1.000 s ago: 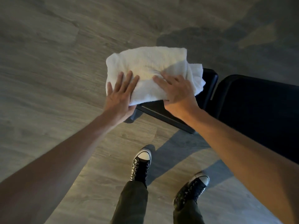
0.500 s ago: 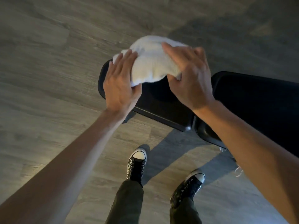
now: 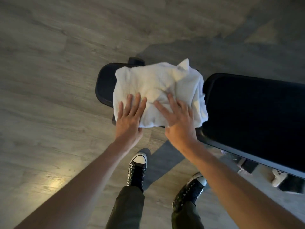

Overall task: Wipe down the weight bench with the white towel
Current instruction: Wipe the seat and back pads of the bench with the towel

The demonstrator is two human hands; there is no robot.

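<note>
The white towel (image 3: pixel 158 90) lies spread and rumpled over the small black seat pad (image 3: pixel 104 83) of the weight bench. The bench's long black back pad (image 3: pixel 254 116) stretches off to the right. My left hand (image 3: pixel 130 118) presses flat on the towel's near left edge, fingers apart. My right hand (image 3: pixel 178 119) presses flat on the towel's near right part, fingers spread. Most of the seat pad is hidden under the towel.
Grey wood-look floor (image 3: pixel 49 80) surrounds the bench. My two feet in black sneakers (image 3: pixel 137 169) stand just in front of the seat pad. Under the back pad at the right are parts of the frame and a small white object (image 3: pixel 279 177).
The towel, bunched up and lifted between both hands half a second ago, is now spread out flat on the seat pad. Both hands have come down and lie flat on it.
</note>
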